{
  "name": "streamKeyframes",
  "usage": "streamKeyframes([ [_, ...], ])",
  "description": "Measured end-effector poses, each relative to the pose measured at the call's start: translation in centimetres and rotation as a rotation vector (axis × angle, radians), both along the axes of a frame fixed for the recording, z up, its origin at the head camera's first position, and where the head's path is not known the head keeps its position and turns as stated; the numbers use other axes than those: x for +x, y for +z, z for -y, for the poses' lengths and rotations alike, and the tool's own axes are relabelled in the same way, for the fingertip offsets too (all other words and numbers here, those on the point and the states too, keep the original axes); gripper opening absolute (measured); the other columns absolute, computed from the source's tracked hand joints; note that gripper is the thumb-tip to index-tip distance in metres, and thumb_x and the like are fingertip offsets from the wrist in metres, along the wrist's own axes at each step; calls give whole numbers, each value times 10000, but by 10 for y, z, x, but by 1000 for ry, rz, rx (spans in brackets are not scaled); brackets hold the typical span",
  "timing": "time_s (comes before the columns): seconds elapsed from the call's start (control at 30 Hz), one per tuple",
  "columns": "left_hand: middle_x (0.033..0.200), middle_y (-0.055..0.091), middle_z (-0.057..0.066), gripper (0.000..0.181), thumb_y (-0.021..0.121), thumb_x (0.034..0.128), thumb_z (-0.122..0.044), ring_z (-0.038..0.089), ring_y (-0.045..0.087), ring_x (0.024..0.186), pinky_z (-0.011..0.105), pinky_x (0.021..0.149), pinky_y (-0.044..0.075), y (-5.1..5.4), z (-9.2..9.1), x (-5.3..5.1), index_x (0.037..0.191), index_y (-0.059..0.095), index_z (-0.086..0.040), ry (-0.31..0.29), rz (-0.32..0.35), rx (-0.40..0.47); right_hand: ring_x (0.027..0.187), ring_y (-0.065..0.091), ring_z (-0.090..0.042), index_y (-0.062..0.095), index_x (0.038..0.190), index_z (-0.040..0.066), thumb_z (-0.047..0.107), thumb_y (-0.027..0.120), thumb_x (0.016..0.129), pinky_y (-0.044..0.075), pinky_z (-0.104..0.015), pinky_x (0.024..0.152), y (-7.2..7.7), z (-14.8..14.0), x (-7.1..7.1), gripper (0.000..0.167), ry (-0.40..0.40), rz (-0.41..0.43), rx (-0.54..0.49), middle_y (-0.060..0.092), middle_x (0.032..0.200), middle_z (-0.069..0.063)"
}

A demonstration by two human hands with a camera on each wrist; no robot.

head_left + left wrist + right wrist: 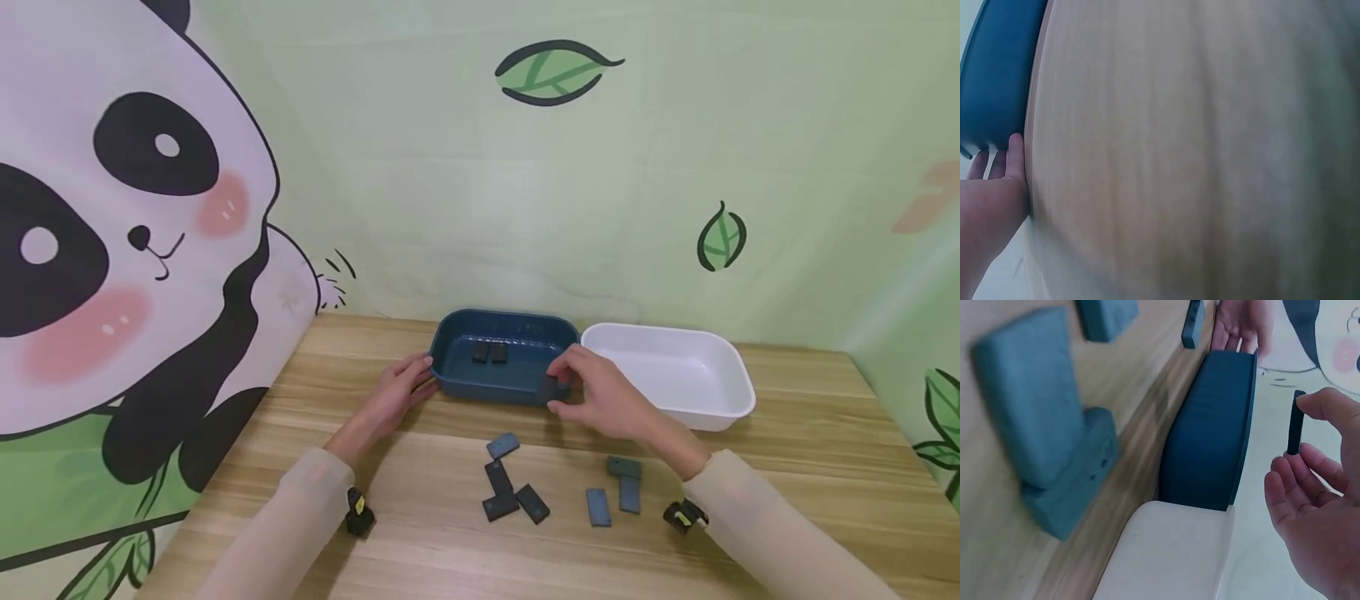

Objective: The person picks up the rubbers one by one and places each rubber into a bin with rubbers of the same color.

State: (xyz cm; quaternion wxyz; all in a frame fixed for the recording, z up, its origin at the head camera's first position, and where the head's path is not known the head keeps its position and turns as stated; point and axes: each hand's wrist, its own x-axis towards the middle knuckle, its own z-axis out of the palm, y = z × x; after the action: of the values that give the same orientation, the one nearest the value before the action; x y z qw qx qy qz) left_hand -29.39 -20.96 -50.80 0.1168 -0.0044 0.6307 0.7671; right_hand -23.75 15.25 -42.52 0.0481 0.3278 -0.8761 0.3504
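A dark blue tray (468, 389) stands at the back of the table, with two black tiles (490, 352) lying inside towards its left. My left hand (397, 389) touches the tray's left end with extended fingers, also seen in the left wrist view, where the hand (991, 206) meets the tray's wall (1000, 75). Between thumb and fingertips my right hand (603, 392) pinches a dark tile (548, 388) over the tray's front right corner. In the right wrist view the hand (1322, 487) holds this tile (1295, 422) upright, apart from the tray (1210, 431).
A white tray (720, 412) adjoins the blue one on the right. In front lie several loose tiles: black ones (533, 503), a blue-grey one (503, 445), and at the right a green tile (624, 467) touching a blue one (629, 495), beside another blue tile (598, 507).
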Motion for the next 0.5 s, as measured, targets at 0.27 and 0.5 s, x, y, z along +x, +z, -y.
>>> streamKeyframes([
  [0.27, 1606, 428, 252, 546, 513, 1140, -217, 336, 460, 1479, 418, 1158, 476, 2, -2, 0, 1569, 379, 92, -6, -8, -5, 1041, 615, -321, 671, 1230, 17, 134, 829, 921, 577, -482, 903, -6, 8, -27, 366, -45, 4, -7, 617, 1116, -95],
  [0.5, 1601, 425, 269, 553, 505, 1144, -232, 353, 455, 1481, 426, 1158, 471, 2, -1, 0, 1563, 376, 105, -12, -16, -16, 1035, 612, -300, 684, 1251, 3, 155, 827, 936, 565, -445, 885, -12, 20, -53, 378, -86, 12, 28, 631, 1136, -120],
])
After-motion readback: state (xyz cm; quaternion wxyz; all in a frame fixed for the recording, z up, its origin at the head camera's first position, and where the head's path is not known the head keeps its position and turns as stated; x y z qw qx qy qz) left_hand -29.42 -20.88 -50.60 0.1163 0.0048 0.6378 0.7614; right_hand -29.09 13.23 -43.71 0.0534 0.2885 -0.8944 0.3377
